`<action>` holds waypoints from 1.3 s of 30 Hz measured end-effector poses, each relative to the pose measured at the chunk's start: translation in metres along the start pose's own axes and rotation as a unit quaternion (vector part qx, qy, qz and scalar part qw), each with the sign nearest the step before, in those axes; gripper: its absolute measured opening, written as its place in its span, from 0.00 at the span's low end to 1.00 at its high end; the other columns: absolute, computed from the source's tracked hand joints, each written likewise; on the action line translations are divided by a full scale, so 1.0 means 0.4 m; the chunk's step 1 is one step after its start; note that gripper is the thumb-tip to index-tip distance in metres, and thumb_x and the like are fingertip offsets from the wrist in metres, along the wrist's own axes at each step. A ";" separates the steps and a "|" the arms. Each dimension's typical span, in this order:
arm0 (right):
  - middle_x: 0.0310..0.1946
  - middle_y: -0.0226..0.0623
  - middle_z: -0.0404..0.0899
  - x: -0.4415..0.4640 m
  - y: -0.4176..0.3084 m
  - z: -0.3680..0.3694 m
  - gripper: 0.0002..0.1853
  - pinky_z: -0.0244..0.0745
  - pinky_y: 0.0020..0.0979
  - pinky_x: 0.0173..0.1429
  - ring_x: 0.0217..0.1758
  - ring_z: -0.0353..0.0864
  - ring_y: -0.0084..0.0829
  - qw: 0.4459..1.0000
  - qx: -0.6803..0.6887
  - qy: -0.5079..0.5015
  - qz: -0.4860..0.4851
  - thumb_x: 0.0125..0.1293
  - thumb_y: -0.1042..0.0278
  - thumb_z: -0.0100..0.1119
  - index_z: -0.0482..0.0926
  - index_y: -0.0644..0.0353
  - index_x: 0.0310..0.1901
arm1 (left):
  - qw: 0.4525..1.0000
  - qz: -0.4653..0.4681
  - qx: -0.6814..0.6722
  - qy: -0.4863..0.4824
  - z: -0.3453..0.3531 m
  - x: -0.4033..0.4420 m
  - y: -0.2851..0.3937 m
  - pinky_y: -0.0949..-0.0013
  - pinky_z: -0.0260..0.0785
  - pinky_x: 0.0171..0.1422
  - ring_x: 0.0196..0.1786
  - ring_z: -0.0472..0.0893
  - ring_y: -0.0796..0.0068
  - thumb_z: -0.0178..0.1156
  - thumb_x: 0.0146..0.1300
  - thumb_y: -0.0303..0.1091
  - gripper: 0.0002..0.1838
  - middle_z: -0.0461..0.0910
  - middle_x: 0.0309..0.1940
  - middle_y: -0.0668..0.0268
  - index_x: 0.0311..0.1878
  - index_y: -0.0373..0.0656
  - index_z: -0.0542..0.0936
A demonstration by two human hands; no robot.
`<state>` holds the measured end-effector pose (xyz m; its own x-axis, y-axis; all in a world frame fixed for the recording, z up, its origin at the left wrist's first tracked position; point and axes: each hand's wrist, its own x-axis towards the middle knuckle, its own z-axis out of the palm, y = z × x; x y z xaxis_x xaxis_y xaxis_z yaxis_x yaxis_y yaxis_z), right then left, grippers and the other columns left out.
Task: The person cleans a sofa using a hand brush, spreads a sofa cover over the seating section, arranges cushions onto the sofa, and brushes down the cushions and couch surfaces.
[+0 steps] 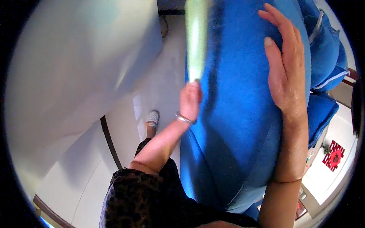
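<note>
My left hand, with a silver bracelet at its wrist, is closed around the narrow end of a long pale green object. The object is smeared by motion and runs out of the top of the view, so its kind cannot be told. It is over the left edge of a blue fabric-covered surface, which looks like a sofa. My right hand is over the right part of this blue fabric, fingers stretched and thumb apart, holding nothing. Whether it touches the fabric is unclear.
A large pale sheet-like surface fills the left side. Pale floor tiles show between it and the blue fabric, with a foot in a light shoe. Blue cushions are at the right, a red decoration beyond them.
</note>
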<state>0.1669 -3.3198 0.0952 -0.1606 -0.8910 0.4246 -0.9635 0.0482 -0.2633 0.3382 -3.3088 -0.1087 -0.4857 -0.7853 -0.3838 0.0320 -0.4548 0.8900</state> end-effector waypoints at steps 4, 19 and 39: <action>0.55 0.40 0.72 -0.009 0.033 -0.018 0.23 0.52 0.34 0.68 0.63 0.66 0.34 0.984 0.058 0.081 0.147 0.69 0.60 0.36 0.63 0.61 0.62 | 0.978 0.134 0.136 -0.087 0.148 -0.030 0.149 0.56 0.64 0.28 0.25 0.76 0.48 0.46 0.68 0.42 0.16 0.72 0.20 0.50 0.40 0.38 0.75; 0.54 0.41 0.73 -0.055 0.087 0.028 0.31 0.48 0.35 0.70 0.64 0.64 0.34 0.976 0.068 0.119 0.167 0.70 0.43 0.28 0.66 0.61 0.59 | 0.938 -0.085 0.332 0.053 0.150 0.493 -0.320 0.49 0.67 0.52 0.49 0.75 0.41 0.36 0.68 0.57 0.33 0.77 0.42 0.42 0.44 0.33 0.77; 0.42 0.43 0.76 -0.056 0.069 0.017 0.21 0.59 0.41 0.58 0.52 0.71 0.44 0.993 -0.042 0.025 0.109 0.59 0.55 0.56 0.75 0.60 0.48 | 0.952 0.215 0.215 -0.027 0.162 0.308 0.117 0.54 0.62 0.29 0.23 0.73 0.51 0.40 0.70 0.46 0.21 0.73 0.19 0.54 0.35 0.37 0.73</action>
<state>0.1453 -3.3016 0.0727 -0.3762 -0.8315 0.4089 -0.9186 0.2771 -0.2817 0.2232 -3.3998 -0.0984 -0.5534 -0.8319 0.0415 -0.1170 0.1269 0.9850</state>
